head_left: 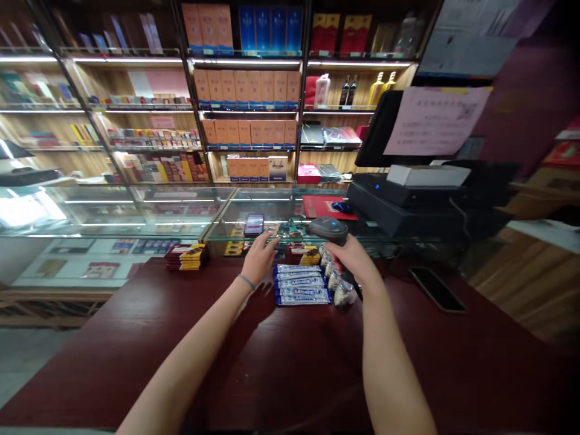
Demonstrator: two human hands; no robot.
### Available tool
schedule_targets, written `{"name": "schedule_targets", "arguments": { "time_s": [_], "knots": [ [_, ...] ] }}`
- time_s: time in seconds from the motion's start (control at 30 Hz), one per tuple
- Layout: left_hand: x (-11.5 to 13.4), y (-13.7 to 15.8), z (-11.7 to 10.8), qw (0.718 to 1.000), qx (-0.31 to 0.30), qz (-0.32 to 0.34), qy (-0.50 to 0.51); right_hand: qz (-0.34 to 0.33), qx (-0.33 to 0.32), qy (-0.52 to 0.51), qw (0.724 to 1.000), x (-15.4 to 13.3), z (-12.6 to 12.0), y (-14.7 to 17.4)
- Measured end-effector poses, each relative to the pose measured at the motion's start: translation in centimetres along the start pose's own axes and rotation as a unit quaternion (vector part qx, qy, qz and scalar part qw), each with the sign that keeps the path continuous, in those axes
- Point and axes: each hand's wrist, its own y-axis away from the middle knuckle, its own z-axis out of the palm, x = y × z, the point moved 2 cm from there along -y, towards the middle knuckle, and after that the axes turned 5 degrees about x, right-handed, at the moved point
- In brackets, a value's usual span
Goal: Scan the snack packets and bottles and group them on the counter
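My right hand (353, 258) is wrapped round the handle of a dark barcode scanner (327, 228), its head pointing left. My left hand (259, 261) reaches forward to the front edge of the glass counter, fingers stretched and apart, with nothing visible in it. Just right of that hand lies a row of blue-and-white long sachets (302, 284). Small clear packs with pale contents (343, 294) stand in a line beside the sachets, partly behind my right hand. Behind the sachets sits a stack of yellow-and-dark-red packets (310, 256).
Another packet stack (185, 257) is at the left on the dark red table (290, 368). A phone (254, 224) rests by the glass counter (176, 219); a second dark phone (437, 289) lies right. A monitor (378, 130), computer mouse (341, 206) and stocked shelves stand beyond.
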Motion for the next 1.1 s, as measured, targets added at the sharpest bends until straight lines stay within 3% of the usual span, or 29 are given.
{"name": "schedule_targets", "arguments": {
  "time_s": [0.27, 0.5, 0.83, 1.1],
  "knots": [
    [6.4, -1.2, 6.6, 0.994, -0.085, -0.014, 0.070, 0.018, 0.022, -0.023, 0.999, 0.9, -4.0, -0.2],
    [7.4, -2.2, 9.2, 0.981, -0.142, -0.063, 0.113, 0.006, 0.036, -0.018, 0.999, 1.4, -5.6, -0.6],
    [7.9, -2.2, 9.7, 0.976, -0.186, -0.088, 0.069, 0.013, 0.054, -0.047, 0.997, 1.3, -5.6, -0.6],
    [6.7, -2.2, 7.2, 0.983, -0.159, -0.052, 0.079, 0.008, 0.071, -0.053, 0.996, 0.9, -5.0, -0.4]
  ]
}}
